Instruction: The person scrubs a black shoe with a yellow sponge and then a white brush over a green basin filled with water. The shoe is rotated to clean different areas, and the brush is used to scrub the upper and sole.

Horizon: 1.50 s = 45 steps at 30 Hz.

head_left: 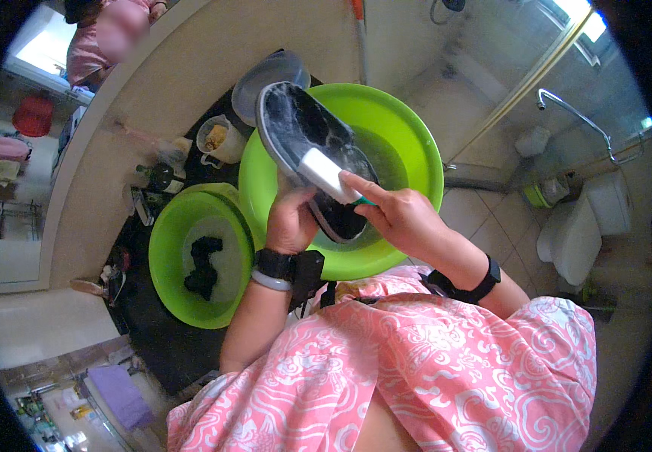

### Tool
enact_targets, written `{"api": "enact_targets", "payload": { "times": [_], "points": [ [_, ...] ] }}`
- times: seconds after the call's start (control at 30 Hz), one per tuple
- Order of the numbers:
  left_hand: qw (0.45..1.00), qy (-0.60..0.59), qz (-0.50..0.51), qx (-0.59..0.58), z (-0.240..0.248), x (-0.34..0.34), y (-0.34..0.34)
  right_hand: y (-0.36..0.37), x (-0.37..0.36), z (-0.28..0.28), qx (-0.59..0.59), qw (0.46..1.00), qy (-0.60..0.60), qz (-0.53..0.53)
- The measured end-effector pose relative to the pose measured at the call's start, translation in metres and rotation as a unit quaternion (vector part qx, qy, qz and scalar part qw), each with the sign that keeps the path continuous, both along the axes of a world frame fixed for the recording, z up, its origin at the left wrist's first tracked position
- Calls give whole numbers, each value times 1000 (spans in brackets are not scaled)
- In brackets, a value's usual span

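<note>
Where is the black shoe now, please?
In the head view, just above centre: the left hand holds the black shoe, mostly over the right-hand green basin.

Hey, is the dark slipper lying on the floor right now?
No, the left hand is holding the dark slipper up over the large green basin.

Round fisheye view from the wearer's head, close above the left hand and right hand, facing down.
</note>
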<state>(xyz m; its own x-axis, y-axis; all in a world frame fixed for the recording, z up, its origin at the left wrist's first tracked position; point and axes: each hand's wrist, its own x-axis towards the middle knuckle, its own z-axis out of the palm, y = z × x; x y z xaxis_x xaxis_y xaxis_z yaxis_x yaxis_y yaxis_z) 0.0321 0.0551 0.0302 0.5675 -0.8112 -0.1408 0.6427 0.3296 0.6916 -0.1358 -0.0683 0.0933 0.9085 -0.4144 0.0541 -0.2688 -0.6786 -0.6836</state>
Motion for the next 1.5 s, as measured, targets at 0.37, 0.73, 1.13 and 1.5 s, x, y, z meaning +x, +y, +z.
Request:
{"api": "enact_targets", "payload": {
  "times": [0.37,0.73,1.13,1.5],
  "points": [
    [997,68,25,-40,6,3,-3,16,4,2,-57,993,92,39],
    [992,21,96,-83,6,29,-10,17,-17,-1,-166,965,202,29],
    [988,-14,144,-61,17,31,-6,13,-23,-5,-169,972,166,13],
    [985,54,159,-43,19,33,-13,8,-23,2,-168,985,12,33]
  ]
}}
